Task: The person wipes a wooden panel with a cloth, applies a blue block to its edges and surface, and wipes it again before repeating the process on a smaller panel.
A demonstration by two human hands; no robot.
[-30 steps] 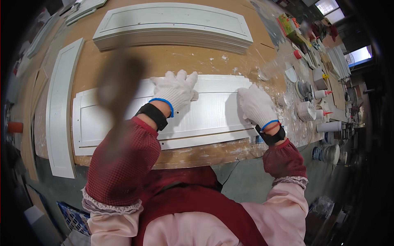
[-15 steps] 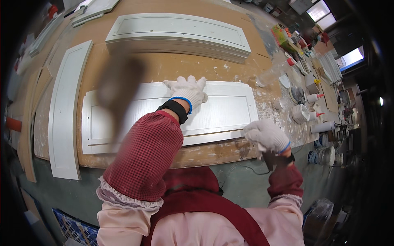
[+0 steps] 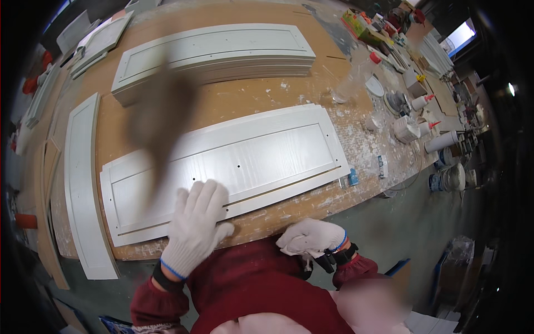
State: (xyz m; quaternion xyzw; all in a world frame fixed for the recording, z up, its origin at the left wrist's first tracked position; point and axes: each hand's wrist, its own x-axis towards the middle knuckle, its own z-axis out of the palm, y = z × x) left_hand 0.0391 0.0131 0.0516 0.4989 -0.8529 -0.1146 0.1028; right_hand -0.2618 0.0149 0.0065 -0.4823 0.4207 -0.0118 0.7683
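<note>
A white framed cabinet panel lies flat before me, with a narrow brown groove along its near side and several small dark holes. My left hand, in a white knit glove, rests on its near edge with fingers straight and thumb out; it holds nothing. By the table's front edge, close to my apron, is my right hand, gloved too, its fingers curled in. What those fingers hold, if anything, is hidden. A small black object shows under the right wrist. A brown blur covers part of the panel's left side.
Behind lies a stack of similar white panels. One more panel sits on the left. On the right stand a clear bottle with a red cap, a white tub and red-tipped glue bottles. A small blue packet lies near the panel.
My left hand has drawn back from the panel's far edge to its near edge. My right hand has left the panel's right corner and come toward my body. The view has turned.
</note>
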